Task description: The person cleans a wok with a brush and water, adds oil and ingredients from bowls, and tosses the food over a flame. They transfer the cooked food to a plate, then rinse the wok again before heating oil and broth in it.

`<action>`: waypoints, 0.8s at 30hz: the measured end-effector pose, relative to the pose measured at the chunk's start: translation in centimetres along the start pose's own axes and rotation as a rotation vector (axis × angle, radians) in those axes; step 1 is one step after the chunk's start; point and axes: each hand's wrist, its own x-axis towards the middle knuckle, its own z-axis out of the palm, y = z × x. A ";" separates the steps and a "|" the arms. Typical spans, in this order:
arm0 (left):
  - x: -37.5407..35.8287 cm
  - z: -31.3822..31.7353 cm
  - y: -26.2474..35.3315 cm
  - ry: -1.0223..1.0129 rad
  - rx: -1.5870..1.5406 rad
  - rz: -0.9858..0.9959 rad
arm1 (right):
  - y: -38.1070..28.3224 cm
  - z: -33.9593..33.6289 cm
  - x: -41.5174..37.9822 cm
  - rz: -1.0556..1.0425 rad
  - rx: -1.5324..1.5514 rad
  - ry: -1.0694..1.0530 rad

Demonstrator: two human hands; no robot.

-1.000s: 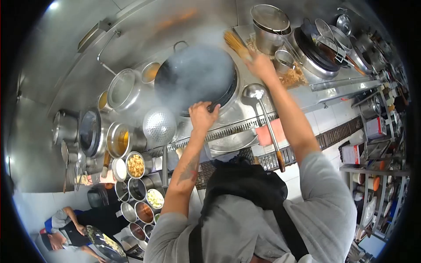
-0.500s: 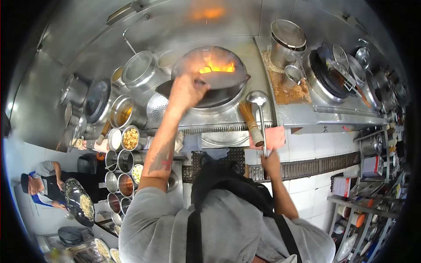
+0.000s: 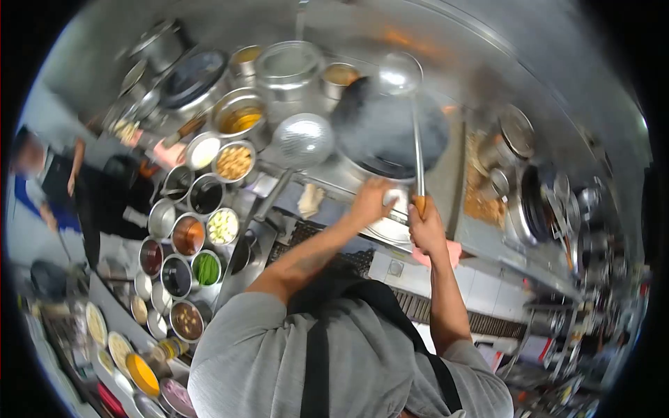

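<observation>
My right hand (image 3: 426,226) is closed around the wooden end of a long-handled ladle (image 3: 417,146). The ladle points away from me, its round metal bowl overlapping the far part of a dark wok (image 3: 376,132). Smoke or steam hazes the inside of the wok, which sits on the stove (image 3: 320,171). Just in front of the wok's near rim is my left hand (image 3: 369,203), thumb apart from the fingers, with a pale blurred patch beside it. To its left, a perforated strainer (image 3: 304,141) rests with its handle toward me.
Left of the stove, several metal pots hold ingredients, including browned cubes (image 3: 234,161), pale green pieces (image 3: 223,226) and green leaves (image 3: 206,268). A crumpled cloth (image 3: 311,200) lies by the counter edge. Another person (image 3: 52,177) stands at far left. More pans (image 3: 533,209) stand at right.
The view has turned left. My left hand has left the wok's rim and come nearer. My right hand has raised the ladle over the wok. The flames in the wok have given way to haze.
</observation>
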 end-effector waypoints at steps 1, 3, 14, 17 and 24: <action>-3.1 -2.0 0.0 -0.030 -0.040 -0.091 | -3.4 1.7 0.4 0.030 0.160 -0.149; -9.4 -5.0 -0.9 -0.087 -0.114 -0.313 | -7.0 5.4 2.9 0.088 0.449 -0.427; -20.7 -15.1 -3.2 0.161 -0.100 -0.756 | -21.1 24.9 14.4 0.050 -0.097 -0.818; -20.3 -16.7 -3.1 0.206 -0.061 -0.791 | -17.6 22.5 15.3 0.270 0.426 -1.015; -21.5 -13.3 -2.8 0.177 0.075 -0.838 | -6.2 9.2 11.9 0.428 1.410 -1.128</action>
